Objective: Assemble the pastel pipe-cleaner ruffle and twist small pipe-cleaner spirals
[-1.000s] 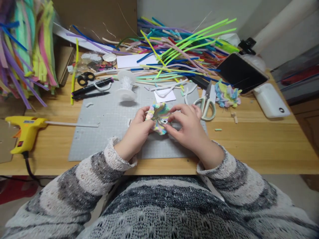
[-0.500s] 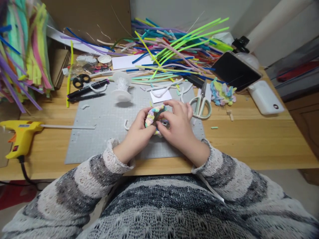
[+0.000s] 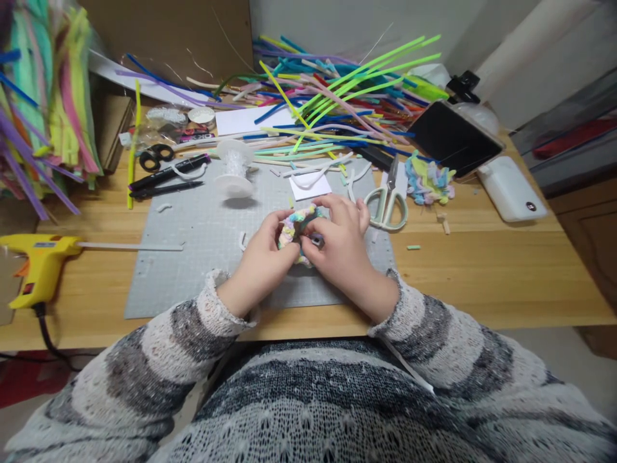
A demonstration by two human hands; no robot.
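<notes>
Between my two hands is a ring of twisted pastel pipe cleaners [image 3: 288,233], held a little above the grey cutting mat [image 3: 178,283]. My left hand [image 3: 265,251] grips its left side, thumb along the near edge. Curled over the right side, my right hand [image 3: 342,241] pinches the ring with thumb and forefinger; those fingers hide much of it. A short white piece of pipe cleaner [image 3: 243,241] lies just left of my left hand. Scissors with pale handles [image 3: 388,202] rest beyond my right hand, beside a bunched pastel pipe-cleaner piece [image 3: 429,180].
A yellow glue gun [image 3: 43,263] lies at the left, its white stick reaching over the mat. A spool of clear thread [image 3: 234,170], black pens [image 3: 168,177] and small black scissors [image 3: 157,156] stand behind. Loose pipe cleaners [image 3: 337,96] heap at the back; a phone [image 3: 456,138] leans at right.
Both hands keep their hold on the ring, which has turned very slightly between the fingers. The whole view has shifted a few pixels; the things on the table lie as before.
</notes>
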